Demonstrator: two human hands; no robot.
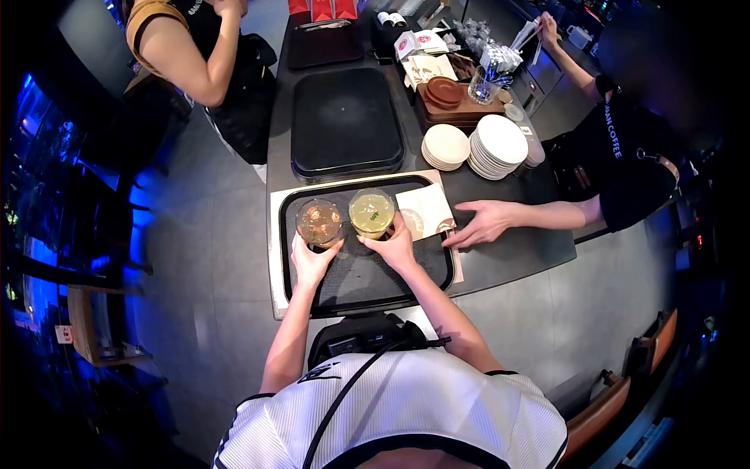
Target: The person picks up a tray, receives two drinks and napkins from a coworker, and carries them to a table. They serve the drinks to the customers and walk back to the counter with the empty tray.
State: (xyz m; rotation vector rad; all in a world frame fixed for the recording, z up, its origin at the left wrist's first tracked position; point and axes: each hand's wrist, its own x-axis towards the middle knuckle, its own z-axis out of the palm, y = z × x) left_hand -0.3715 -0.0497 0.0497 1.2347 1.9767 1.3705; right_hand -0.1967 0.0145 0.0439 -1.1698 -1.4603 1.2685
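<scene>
On a black tray (359,277) at the counter's near edge stand two drinks. My left hand (311,262) is wrapped round the near side of a glass with a brownish drink (319,220). Beside it, my right hand (393,248) holds a glass of pale yellow-green drink (371,209) with a small green leaf on top. White paper napkins (424,211) with a brown print lie on the tray's right part, right of the yellow-green drink. Some of my fingers are hidden behind the glasses.
A co-worker's hand (486,223) reaches in at the tray's right edge. Behind the tray lie stacked black trays (344,121). White plates (500,144) and brown wooden trays (457,109) stand at the back right. Another person (183,55) stands at the left.
</scene>
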